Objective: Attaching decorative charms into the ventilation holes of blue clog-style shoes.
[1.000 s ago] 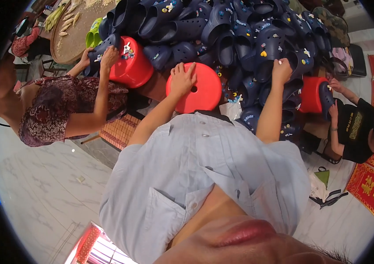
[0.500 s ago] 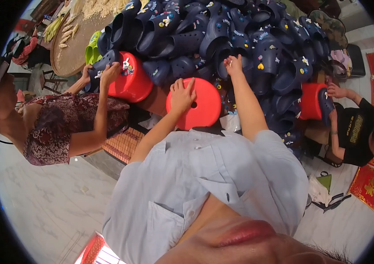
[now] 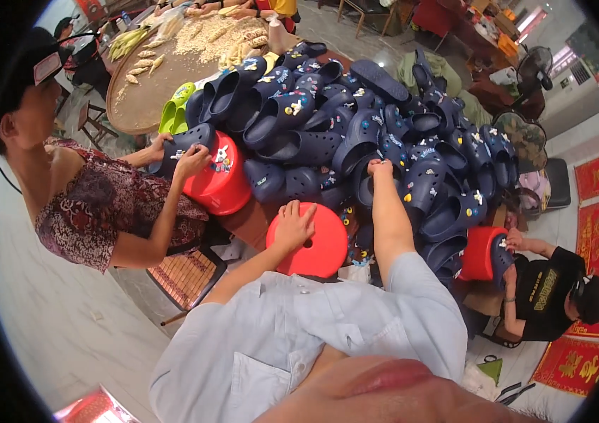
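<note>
My left hand (image 3: 294, 224) lies on top of a round red plastic stool (image 3: 321, 250), its fingers stretched out over the seat near the small centre hole. Beyond the stool, my right hand (image 3: 380, 168) reaches to the near side of a big heap of navy clogs (image 3: 359, 134). Its fingers are curled together right over one clog's opening; whatever they pinch is too small or hidden to name. Many clogs carry small colourful charms on their toes. Small loose charms (image 3: 361, 255) lie between the stool and my right forearm.
At left, a co-worker holds a navy clog (image 3: 185, 144) against another red stool (image 3: 218, 180). At right, a second person handles a clog (image 3: 501, 257) beside a red stool (image 3: 478, 254). A round tray (image 3: 126, 106) of corn and lime-green clogs (image 3: 175, 111) lie far left.
The view has tilted up, showing more of the room beyond the heap. My right hand's fingers, raised and showing something small and white before, now curl down at a clog. My left hand stays on the stool.
</note>
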### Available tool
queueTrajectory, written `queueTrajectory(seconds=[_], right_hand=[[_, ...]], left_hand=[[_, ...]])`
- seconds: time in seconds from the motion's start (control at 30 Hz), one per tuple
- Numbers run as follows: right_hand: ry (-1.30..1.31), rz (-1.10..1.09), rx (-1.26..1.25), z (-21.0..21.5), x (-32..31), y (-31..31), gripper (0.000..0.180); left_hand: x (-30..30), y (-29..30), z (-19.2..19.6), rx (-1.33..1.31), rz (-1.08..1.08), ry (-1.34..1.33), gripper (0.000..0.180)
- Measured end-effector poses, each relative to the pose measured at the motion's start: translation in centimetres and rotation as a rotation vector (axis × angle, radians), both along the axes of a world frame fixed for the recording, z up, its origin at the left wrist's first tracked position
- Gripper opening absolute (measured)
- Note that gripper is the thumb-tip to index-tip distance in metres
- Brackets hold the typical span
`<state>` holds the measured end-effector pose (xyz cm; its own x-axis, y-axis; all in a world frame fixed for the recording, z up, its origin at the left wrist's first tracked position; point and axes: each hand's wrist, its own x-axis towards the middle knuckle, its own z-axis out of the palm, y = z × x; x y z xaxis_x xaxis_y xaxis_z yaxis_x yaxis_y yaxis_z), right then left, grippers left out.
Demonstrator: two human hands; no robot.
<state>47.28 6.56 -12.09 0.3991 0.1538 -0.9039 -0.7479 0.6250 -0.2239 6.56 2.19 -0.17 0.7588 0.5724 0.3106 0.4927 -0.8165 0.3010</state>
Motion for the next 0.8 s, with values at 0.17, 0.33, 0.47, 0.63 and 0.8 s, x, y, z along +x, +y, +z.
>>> queueTrajectory(seconds=[0.17, 0.33, 0.47, 0.63, 0.8], right_hand=[[0.038, 0.121, 0.156, 6.8, -3.6, 2.0, 0.031], [-0.067, 0.086, 0.404, 11.4, -0.5, 1.1, 0.042], [-0.24, 0.162, 0.581, 18.3, -2.8, 1.6, 0.046], [-0.254, 0.267, 0.796, 23.8, -6.9, -0.5, 0.044], [-0.248, 0.368, 0.884, 25.6, -14.6, -4.9, 0.04]], left_hand=[[-1.8, -0.2, -1.4, 0.038, 0.092, 0.049, 0.053], [-0.6, 0.0, -1.3, 0.061, 0.05, 0.029, 0.054], [-1.0, -0.1, -1.5, 0.019, 0.075, 0.038, 0.054], [-0.9, -0.3, -2.1, -0.011, 0.056, 0.021, 0.054], [-1.0, -0.2, -3.4, -0.032, 0.064, -0.074, 0.057]])
